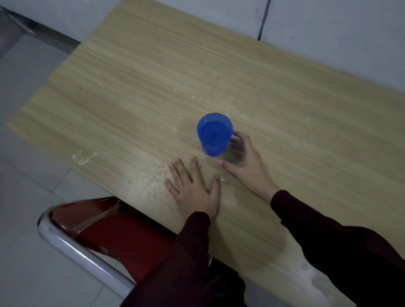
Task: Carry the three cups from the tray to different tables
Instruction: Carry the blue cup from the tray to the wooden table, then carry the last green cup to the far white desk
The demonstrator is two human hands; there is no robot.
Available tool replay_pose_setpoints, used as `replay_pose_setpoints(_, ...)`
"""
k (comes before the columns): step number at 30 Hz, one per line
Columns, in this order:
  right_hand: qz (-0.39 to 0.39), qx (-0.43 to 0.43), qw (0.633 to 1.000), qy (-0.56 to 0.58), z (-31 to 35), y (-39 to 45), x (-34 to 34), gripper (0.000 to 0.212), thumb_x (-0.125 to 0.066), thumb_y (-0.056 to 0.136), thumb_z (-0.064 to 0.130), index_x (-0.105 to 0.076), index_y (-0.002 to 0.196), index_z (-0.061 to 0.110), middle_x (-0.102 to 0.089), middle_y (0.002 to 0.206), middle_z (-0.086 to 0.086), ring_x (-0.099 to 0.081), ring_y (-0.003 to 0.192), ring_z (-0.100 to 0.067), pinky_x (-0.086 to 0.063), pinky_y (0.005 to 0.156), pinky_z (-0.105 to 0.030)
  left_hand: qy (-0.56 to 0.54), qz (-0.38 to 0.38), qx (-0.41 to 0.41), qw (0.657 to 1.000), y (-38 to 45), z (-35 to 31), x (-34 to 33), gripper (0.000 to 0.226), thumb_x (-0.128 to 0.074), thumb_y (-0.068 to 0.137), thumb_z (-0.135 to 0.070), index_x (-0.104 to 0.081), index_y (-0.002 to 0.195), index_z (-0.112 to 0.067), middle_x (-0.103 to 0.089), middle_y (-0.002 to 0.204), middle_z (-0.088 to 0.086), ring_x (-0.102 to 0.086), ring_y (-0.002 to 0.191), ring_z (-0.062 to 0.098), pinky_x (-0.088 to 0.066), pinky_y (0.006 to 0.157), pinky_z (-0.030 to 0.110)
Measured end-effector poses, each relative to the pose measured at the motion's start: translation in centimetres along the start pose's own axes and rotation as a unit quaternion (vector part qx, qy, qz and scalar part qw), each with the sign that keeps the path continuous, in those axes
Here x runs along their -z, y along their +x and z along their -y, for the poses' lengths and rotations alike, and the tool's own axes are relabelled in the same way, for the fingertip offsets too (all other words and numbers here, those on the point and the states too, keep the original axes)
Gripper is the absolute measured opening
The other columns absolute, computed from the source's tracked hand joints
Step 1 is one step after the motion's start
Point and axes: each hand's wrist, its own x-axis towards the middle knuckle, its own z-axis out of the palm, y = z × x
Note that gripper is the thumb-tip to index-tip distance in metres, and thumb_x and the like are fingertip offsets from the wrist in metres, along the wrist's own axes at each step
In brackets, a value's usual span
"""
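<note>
Blue cup point(215, 133) beside right hand point(246, 167)

A plain canteen or simple eating room is suggested, though the kind of place cannot be fixed with certainty. A long wood-grain laminate tabletop point(213, 76) is set against a bare pale wall point(330, 0), and a red-seated chair point(119, 228) with a chromed tube frame is tucked under it. The floor point(4, 125) is laid with large pale tiles.
</note>
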Motion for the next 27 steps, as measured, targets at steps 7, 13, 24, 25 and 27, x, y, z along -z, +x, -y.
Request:
replay_pose_setpoints(7, -0.100, -0.017, 0.995, 0.000, -2.3, -9.8, 4.5, 0.031, -0.065, 0.091, 0.019, -0.055, 0.120, 0.024, -0.062, 0.114, 0.007, -0.060, 0.100, -0.002, -0.048, 0.083, -0.017, -0.027, 0.091, 0.025, 0.995, -0.6, -1.4, 1.9, 0.071, -0.037, 0.093, -0.045, -0.006, 0.152, -0.018, 0.009, 0.160, 0.018, 0.017, 0.147, 0.031, 0.007, 0.117, 0.054)
replay_pose_setpoints(13, -0.198, -0.001, 0.980, 0.013, -3.7, -19.7, 9.0, 0.015, -0.063, 0.092, 0.017, -0.060, 0.101, 0.028, -0.066, 0.103, 0.007, -0.059, 0.081, 0.009, -0.047, 0.071, -0.008, -0.049, 0.172, -0.024, 0.984, -5.7, -4.0, 3.6, 0.048, -0.046, 0.091, -0.030, -0.047, 0.135, -0.014, -0.026, 0.154, 0.020, -0.019, 0.143, 0.034, -0.016, 0.116, 0.051)
replay_pose_setpoints(24, -0.400, -0.003, 0.915, 0.048, -8.9, -47.4, 12.9, 0.016, -0.059, 0.094, 0.022, -0.062, 0.095, 0.038, -0.069, 0.091, 0.003, -0.068, 0.084, -0.020, -0.053, 0.077, -0.033, -0.212, 0.270, -0.297, 0.891, -29.0, -10.0, 4.1, 0.025, -0.049, 0.095, -0.026, -0.062, 0.114, -0.015, -0.061, 0.102, 0.006, -0.056, 0.089, 0.016, -0.040, 0.070, 0.022)
replay_pose_setpoints(25, -0.423, -0.010, 0.905, 0.050, -9.6, -50.1, 13.0, 0.015, -0.058, 0.095, 0.024, -0.063, 0.095, 0.039, -0.069, 0.091, 0.002, -0.068, 0.084, -0.019, -0.053, 0.078, -0.034, -0.207, 0.291, -0.323, 0.877, -31.3, -10.7, 3.8, 0.024, -0.048, 0.096, -0.027, -0.063, 0.112, -0.016, -0.062, 0.101, 0.006, -0.058, 0.090, 0.018, -0.040, 0.068, 0.021)
replay_pose_setpoints(27, -0.479, -0.025, 0.875, 0.061, -10.9, -55.3, 13.2, 0.013, -0.056, 0.095, 0.026, -0.064, 0.095, 0.036, -0.070, 0.088, 0.004, -0.068, 0.079, -0.014, -0.054, 0.077, -0.034, -0.193, 0.327, -0.371, 0.848, -35.8, -12.4, 3.0, 0.021, -0.049, 0.095, -0.025, -0.064, 0.108, -0.017, -0.064, 0.098, 0.010, -0.061, 0.090, 0.023, -0.043, 0.067, 0.022)
